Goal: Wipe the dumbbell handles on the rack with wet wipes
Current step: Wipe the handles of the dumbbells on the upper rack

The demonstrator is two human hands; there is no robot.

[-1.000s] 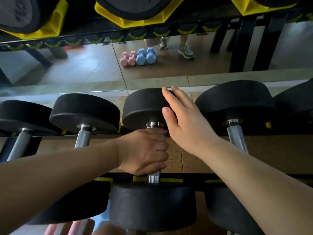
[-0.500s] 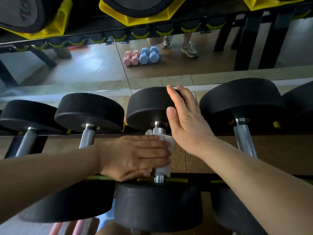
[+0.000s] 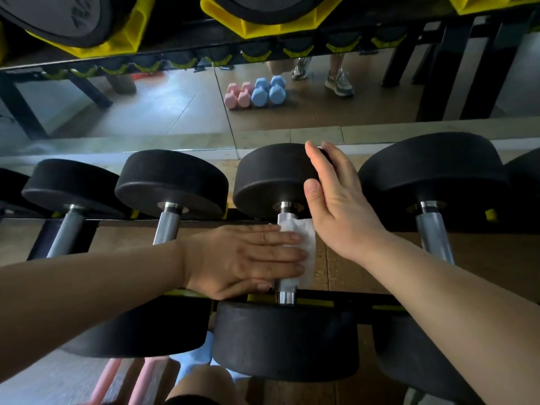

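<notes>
Several black dumbbells with steel handles lie in a row on the rack. The middle dumbbell (image 3: pixel 271 176) has a white wet wipe (image 3: pixel 304 238) draped over its handle (image 3: pixel 286 296). My left hand (image 3: pixel 242 258) lies flat across the wipe with straight fingers, pressing it onto the handle. My right hand (image 3: pixel 336 200) rests with straight fingers against the right side of that dumbbell's far head. Most of the handle is hidden under the wipe and my left hand.
Neighbouring dumbbells sit close on both sides, with handles on the left (image 3: pixel 168 226) and on the right (image 3: pixel 432 238). A mirror behind the rack reflects pink and blue small dumbbells (image 3: pixel 257 92) and a person's shoes. Yellow cradles (image 3: pixel 263 21) of an upper shelf hang overhead.
My left hand has uncurled from a fist round the handle to a flat palm, exposing the white wipe. My right hand has stayed on the far head.
</notes>
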